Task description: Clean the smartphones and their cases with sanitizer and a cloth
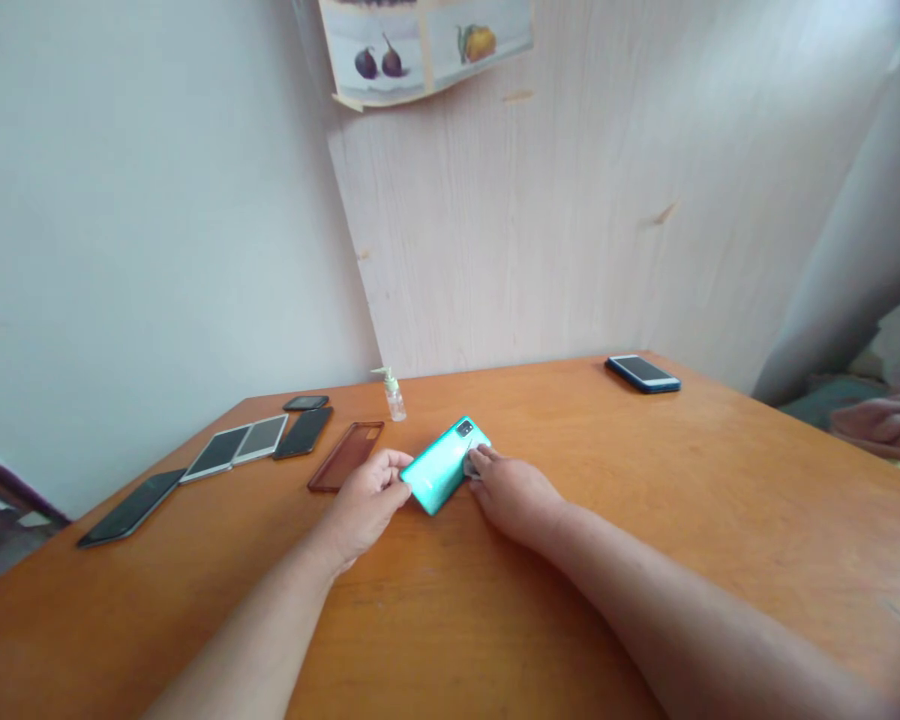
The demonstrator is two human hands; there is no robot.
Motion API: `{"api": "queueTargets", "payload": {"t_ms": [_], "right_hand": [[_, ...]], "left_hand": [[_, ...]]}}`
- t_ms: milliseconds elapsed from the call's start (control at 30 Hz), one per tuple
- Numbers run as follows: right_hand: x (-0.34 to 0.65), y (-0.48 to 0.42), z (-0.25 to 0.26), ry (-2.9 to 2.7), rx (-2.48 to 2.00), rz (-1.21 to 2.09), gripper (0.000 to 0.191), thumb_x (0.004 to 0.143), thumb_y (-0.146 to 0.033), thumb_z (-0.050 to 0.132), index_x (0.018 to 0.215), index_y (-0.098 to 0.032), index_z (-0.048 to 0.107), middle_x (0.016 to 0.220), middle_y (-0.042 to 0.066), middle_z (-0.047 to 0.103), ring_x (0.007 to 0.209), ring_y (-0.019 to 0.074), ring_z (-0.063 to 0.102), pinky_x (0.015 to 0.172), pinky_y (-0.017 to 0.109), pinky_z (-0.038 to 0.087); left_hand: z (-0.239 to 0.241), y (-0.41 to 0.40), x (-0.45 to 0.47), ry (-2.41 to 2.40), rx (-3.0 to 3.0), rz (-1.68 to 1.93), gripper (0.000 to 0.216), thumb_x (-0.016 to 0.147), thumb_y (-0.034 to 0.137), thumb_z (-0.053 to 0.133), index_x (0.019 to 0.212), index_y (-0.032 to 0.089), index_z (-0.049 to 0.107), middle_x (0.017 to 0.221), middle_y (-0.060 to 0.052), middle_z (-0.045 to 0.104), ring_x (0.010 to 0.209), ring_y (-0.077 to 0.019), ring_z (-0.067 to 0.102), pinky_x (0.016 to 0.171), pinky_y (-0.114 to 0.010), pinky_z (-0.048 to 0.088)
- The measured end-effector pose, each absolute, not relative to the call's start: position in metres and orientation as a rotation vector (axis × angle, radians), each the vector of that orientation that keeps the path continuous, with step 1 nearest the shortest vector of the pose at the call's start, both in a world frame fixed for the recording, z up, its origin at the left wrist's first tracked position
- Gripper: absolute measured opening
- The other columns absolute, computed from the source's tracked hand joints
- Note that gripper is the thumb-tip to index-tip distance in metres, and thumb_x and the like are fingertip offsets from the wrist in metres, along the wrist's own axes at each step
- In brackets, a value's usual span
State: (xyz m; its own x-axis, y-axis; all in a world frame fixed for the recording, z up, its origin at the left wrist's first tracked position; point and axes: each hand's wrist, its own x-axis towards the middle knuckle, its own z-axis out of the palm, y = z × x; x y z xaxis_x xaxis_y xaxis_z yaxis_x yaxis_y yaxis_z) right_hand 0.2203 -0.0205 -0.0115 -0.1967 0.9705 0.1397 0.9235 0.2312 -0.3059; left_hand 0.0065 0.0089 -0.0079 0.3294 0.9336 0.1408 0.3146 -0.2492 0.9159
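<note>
A teal phone (442,462) lies back-up on the orange wooden table (645,520), its camera end pointing away from me. My left hand (366,500) grips its near left corner with thumb and fingers closed on the edge. My right hand (511,492) rests at the phone's right side, fingers curled around a small pale grey thing pressed against the phone's edge; I cannot make out what it is.
A brown translucent phone case (346,455) lies just left of the hands, and a small clear pump bottle (394,395) behind it. Several dark phones and screens (234,445) line the left side. A blue-cased phone (643,373) lies at the far right. Another person's hand (889,420) shows at the right edge.
</note>
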Motion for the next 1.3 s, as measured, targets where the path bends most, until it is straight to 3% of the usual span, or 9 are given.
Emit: {"api": "queueTargets", "payload": {"t_ms": [100, 233, 400, 667, 833, 1033, 1300], "right_hand": [[0.227, -0.015, -0.008, -2.177, -1.757, 0.237, 0.03, 0.096, -0.03, 0.039, 0.099, -0.021, 0.068, 0.105, 0.01, 0.072, 0.091, 0.0228, 0.067, 0.076, 0.03, 0.044], [0.232, -0.015, -0.006, -1.982, -1.627, 0.225, 0.028, 0.093, -0.033, 0.043, 0.084, -0.022, 0.067, 0.081, 0.005, 0.071, 0.072, 0.0177, 0.063, 0.064, 0.026, 0.039], [0.251, -0.001, -0.004, -1.45, -1.433, 0.321, 0.025, 0.086, -0.032, 0.045, 0.089, -0.021, 0.067, 0.08, 0.004, 0.069, 0.075, 0.0178, 0.061, 0.066, 0.026, 0.042], [0.264, 0.013, -0.009, -0.887, -1.364, 0.756, 0.021, 0.07, -0.033, 0.055, 0.081, -0.017, 0.063, 0.072, 0.004, 0.066, 0.067, 0.0159, 0.06, 0.057, 0.024, 0.042], [0.266, 0.02, -0.023, -0.941, -1.408, 0.81, 0.02, 0.067, -0.033, 0.054, 0.076, -0.017, 0.062, 0.069, 0.005, 0.067, 0.061, 0.0163, 0.06, 0.051, 0.025, 0.041], [0.268, 0.024, -0.029, -1.126, -1.476, 0.719, 0.023, 0.064, -0.03, 0.056, 0.078, -0.016, 0.068, 0.072, 0.005, 0.07, 0.067, 0.0177, 0.061, 0.061, 0.027, 0.043], [0.271, 0.023, -0.029, -1.322, -1.559, 0.612, 0.021, 0.068, -0.03, 0.058, 0.08, -0.017, 0.07, 0.078, 0.006, 0.071, 0.07, 0.0184, 0.061, 0.062, 0.028, 0.043]], "left_hand": [[-0.01, 0.01, 0.006, 1.114, 1.801, 0.933, 0.024, 0.081, 0.025, 0.058, 0.103, 0.017, 0.057, 0.088, -0.002, 0.067, 0.083, -0.0173, 0.061, 0.076, -0.028, 0.045], [-0.011, 0.008, 0.006, 1.114, 1.917, 0.975, 0.021, 0.083, 0.027, 0.057, 0.102, 0.018, 0.058, 0.085, -0.001, 0.067, 0.08, -0.0168, 0.062, 0.073, -0.027, 0.046], [-0.004, -0.001, 0.009, 1.144, 2.16, 1.012, 0.016, 0.085, 0.021, 0.054, 0.1, 0.021, 0.059, 0.083, 0.001, 0.065, 0.075, -0.0146, 0.061, 0.068, -0.025, 0.044], [0.001, -0.007, 0.013, 1.171, 2.568, 0.926, 0.012, 0.076, 0.011, 0.057, 0.083, 0.021, 0.059, 0.086, -0.001, 0.063, 0.086, -0.0176, 0.058, 0.078, -0.028, 0.043], [-0.001, -0.011, 0.019, 1.159, 2.773, 0.774, 0.016, 0.074, 0.009, 0.057, 0.083, 0.021, 0.06, 0.084, -0.002, 0.062, 0.084, -0.0187, 0.057, 0.076, -0.029, 0.042], [-0.004, -0.014, 0.022, 1.195, 2.849, 0.702, 0.02, 0.071, 0.007, 0.055, 0.084, 0.021, 0.06, 0.086, -0.001, 0.061, 0.081, -0.0175, 0.055, 0.074, -0.029, 0.039], [-0.007, -0.014, 0.023, 1.184, 2.816, 0.697, 0.019, 0.07, 0.008, 0.056, 0.083, 0.022, 0.06, 0.084, -0.001, 0.06, 0.077, -0.0169, 0.055, 0.07, -0.028, 0.038]]}}
